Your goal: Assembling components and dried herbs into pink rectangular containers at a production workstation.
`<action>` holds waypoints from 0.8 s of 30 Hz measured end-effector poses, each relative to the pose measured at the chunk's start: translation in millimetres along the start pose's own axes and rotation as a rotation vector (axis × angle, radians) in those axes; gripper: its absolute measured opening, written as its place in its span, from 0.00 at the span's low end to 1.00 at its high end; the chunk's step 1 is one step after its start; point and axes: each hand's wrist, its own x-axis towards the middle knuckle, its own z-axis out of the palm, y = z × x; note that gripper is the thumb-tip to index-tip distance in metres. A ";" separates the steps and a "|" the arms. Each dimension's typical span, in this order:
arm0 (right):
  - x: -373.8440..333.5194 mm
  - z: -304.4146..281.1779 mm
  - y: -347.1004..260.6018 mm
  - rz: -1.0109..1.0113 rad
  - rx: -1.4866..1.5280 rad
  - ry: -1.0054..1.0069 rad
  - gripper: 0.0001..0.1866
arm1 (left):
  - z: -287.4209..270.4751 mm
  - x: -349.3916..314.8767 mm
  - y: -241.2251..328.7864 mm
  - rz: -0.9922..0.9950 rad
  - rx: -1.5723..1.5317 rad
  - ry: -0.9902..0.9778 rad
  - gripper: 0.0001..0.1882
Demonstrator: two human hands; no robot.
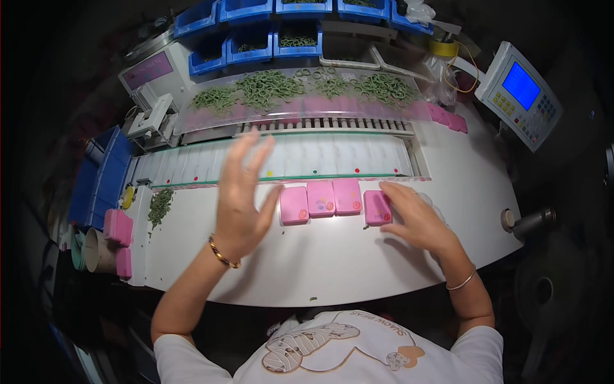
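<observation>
My left hand (pixel 242 198) is raised over the table with its fingers apart, holding nothing. Beside it, three flat pink boxes (pixel 294 205) with rounded corners stand in a row, touching or nearly so. To their right, across a small gap, lies a fourth pink box (pixel 377 208). My right hand (pixel 419 217) is at its right end, with fingertips at the far corner and the thumb at the near corner. Small coloured marks show on the boxes. Clear, rounded plastic pieces (pixel 435 203) show partly behind my right hand.
Beyond the boxes runs a white segmented conveyor (pixel 320 157) with coloured dots. Behind it, a clear shelf (pixel 307 112) bears piles of small green rings (pixel 268 88). Blue bins (pixel 298 40) line the back. A control panel (pixel 521 95) stands right; more pink boxes (pixel 118 226) are stacked left.
</observation>
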 end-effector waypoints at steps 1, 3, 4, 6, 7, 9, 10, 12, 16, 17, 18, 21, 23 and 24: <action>-3.1 9.6 0.9 0.012 0.002 -0.058 0.36 | 9.6 -17.4 3.8 -0.066 -0.004 -0.122 0.34; 1.5 16.7 2.7 0.042 -0.034 -0.084 0.37 | 31.7 -34.9 5.9 -0.130 -0.020 -0.248 0.33; 3.7 18.6 4.4 0.063 -0.073 -0.105 0.38 | 41.6 -39.9 7.0 -0.149 -0.037 -0.291 0.33; 3.9 25.7 20.1 0.093 -0.040 -0.081 0.38 | 57.9 -41.9 10.2 -0.168 -0.055 -0.334 0.34; 4.6 28.2 26.9 0.116 -0.011 -0.054 0.38 | 66.6 -36.3 10.0 -0.127 -0.054 -0.354 0.35; 11.0 33.4 27.5 0.117 0.021 -0.028 0.38 | 78.6 -27.2 6.3 -0.063 -0.029 -0.372 0.39; 13.7 36.6 27.5 0.127 0.050 0.000 0.38 | 84.6 -23.3 4.3 -0.068 -0.026 -0.371 0.39; 19.0 43.0 26.7 0.096 0.071 0.001 0.37 | 94.2 -18.6 1.1 -0.020 -0.109 -0.416 0.40; 21.6 45.3 20.4 0.072 0.117 -0.007 0.37 | 106.3 -21.5 -5.4 0.027 -0.099 -0.503 0.41; 20.6 45.9 19.4 0.075 0.118 -0.012 0.37 | 104.0 -20.9 -8.1 0.017 -0.137 -0.510 0.40; 19.1 47.2 18.3 0.087 0.127 -0.001 0.38 | 100.7 -21.8 -10.1 0.005 -0.173 -0.517 0.40; 18.2 57.4 10.9 0.121 0.214 0.015 0.41 | 86.5 -26.7 -13.9 -0.031 -0.182 -0.563 0.41; 16.2 62.5 4.4 0.150 0.291 0.029 0.43 | 72.5 -29.0 -15.6 -0.018 -0.144 -0.543 0.42; 15.6 63.6 0.9 0.145 0.284 0.040 0.44 | 65.0 -30.0 -16.1 -0.002 -0.108 -0.516 0.42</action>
